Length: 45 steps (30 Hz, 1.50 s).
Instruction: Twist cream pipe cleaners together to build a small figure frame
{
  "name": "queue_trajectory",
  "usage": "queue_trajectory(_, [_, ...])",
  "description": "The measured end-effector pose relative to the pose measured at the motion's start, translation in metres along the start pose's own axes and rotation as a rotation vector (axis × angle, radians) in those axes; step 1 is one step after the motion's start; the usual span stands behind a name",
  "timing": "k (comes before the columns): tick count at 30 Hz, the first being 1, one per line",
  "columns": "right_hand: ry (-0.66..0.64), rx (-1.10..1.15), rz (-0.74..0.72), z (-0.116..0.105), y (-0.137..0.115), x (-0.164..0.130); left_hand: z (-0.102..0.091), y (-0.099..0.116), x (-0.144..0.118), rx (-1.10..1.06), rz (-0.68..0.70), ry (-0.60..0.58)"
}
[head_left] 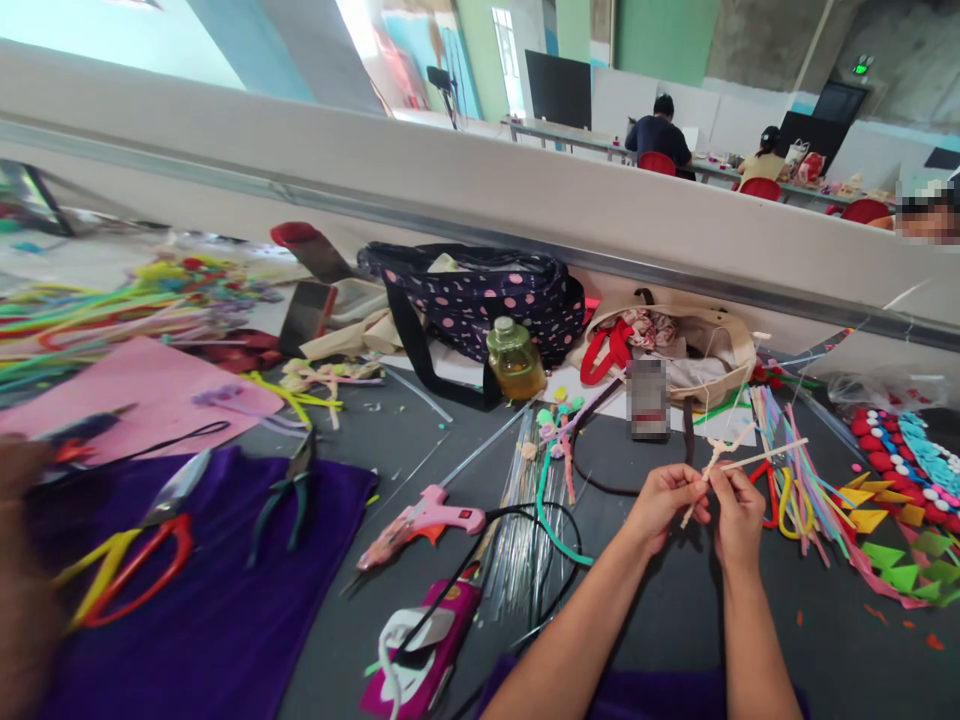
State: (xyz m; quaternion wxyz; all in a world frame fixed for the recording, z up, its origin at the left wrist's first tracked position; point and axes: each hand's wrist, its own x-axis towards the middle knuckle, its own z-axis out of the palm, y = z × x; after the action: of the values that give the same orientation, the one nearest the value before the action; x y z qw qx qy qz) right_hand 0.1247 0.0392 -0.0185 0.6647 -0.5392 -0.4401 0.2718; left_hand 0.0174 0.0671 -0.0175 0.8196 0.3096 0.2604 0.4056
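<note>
Grey craft table (660, 600) is seen from above, backed by a long white partition (450, 190); beyond it, two people are seated at a far desk on red chairs.

Near centre-right, both hands are raised just above the table. A cream pipe cleaner (724, 462) is pinched between them: the left hand (664, 500) grips its lower part with thumb and fingertips closed on it, and the right hand (739, 515) holds it just beside, fingers curled round the stem. Its upper end sticks out to the right, w/ a small twisted bit at the top (detail too small to make out).

Just right of the hands, a bundle of coloured pipe cleaners (795, 470) is spread out, and further right felt triangles (892, 545) in yellow and green, plus red and white pom-poms (889, 450).

Left of the hands, a pink glue gun (424, 520) lies on the table, its black cord looping toward a pink case (424, 650) at the bottom edge. A sheaf of clear sticks (529, 510) lies between gun and hands.

At far left, a purple cloth (225, 600) carries red-handled scissors (139, 560) and green pliers (289, 495). Pink paper (135, 390) lies behind it.

At the back, approx. centre, a polka-dot bag (487, 295), a bottle (515, 360) of yellow liquid and a beige tote (690, 345) are set against the partition.
</note>
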Motion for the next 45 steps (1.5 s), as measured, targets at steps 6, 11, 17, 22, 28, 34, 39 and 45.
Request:
queue_trajectory(6, [-0.053, 0.097, 0.142, 0.003, -0.004, -0.005, -0.001, 0.000, 0.000, -0.077, -0.100, -0.122])
queue_trajectory(11, [0.014, -0.136, -0.082, -0.003, -0.002, 0.000, 0.002, -0.002, 0.000, 0.003, -0.029, -0.045])
queue_trajectory(17, [0.043, -0.177, -0.097, -0.005, 0.003, 0.002, 0.003, 0.000, 0.001, 0.188, 0.091, 0.105])
queue_trajectory(22, [0.029, -0.035, -0.040, -0.002, 0.002, 0.001, 0.001, 0.003, 0.000, 0.156, 0.068, 0.052])
queue_trajectory(28, [-0.021, 0.172, 0.127, 0.005, -0.005, -0.005, 0.001, 0.003, -0.003, -0.048, -0.061, -0.121])
queue_trajectory(34, [0.053, 0.002, -0.044, 0.000, -0.004, -0.002, 0.002, 0.001, -0.002, -0.005, -0.057, -0.079])
queue_trajectory(39, [0.055, -0.185, -0.151, -0.002, -0.003, 0.000, 0.002, 0.001, 0.000, 0.084, 0.017, 0.022])
queue_trajectory(45, [0.021, -0.035, -0.056, 0.004, -0.003, -0.002, -0.002, 0.000, 0.000, 0.042, -0.006, 0.012])
